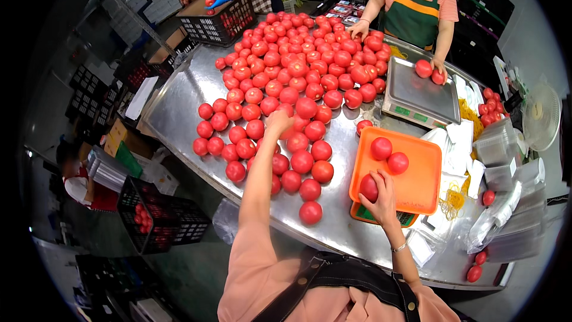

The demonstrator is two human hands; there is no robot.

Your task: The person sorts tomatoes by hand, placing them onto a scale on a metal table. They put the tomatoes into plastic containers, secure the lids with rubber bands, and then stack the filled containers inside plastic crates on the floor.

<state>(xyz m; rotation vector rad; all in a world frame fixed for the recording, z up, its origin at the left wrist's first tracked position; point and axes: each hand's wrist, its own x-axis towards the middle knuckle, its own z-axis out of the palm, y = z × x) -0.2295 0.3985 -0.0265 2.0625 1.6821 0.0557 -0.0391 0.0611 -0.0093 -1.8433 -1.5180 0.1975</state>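
Note:
Many red tomatoes [296,68] lie heaped on a stainless steel table [178,112]. My left hand [279,123] reaches into the near part of the heap, its fingers down at a tomato; whether they grip it cannot be seen. My right hand [380,197] is closed around a tomato [368,188] at the left side of an orange plastic tray [420,179]. Two more tomatoes [381,148] rest in the tray, just beyond that hand. The tray sits on a scale [404,219] with an orange body, mostly hidden beneath it.
Across the table, a co-worker's hand [439,71] touches a tomato on a steel-topped scale [418,89]. Another person's blue-gloved hand [219,0] holds tomatoes over a black crate [214,22]. Clear plastic boxes [498,143], yellow rubber bands [453,201] and a fan [541,116] stand or lie at right.

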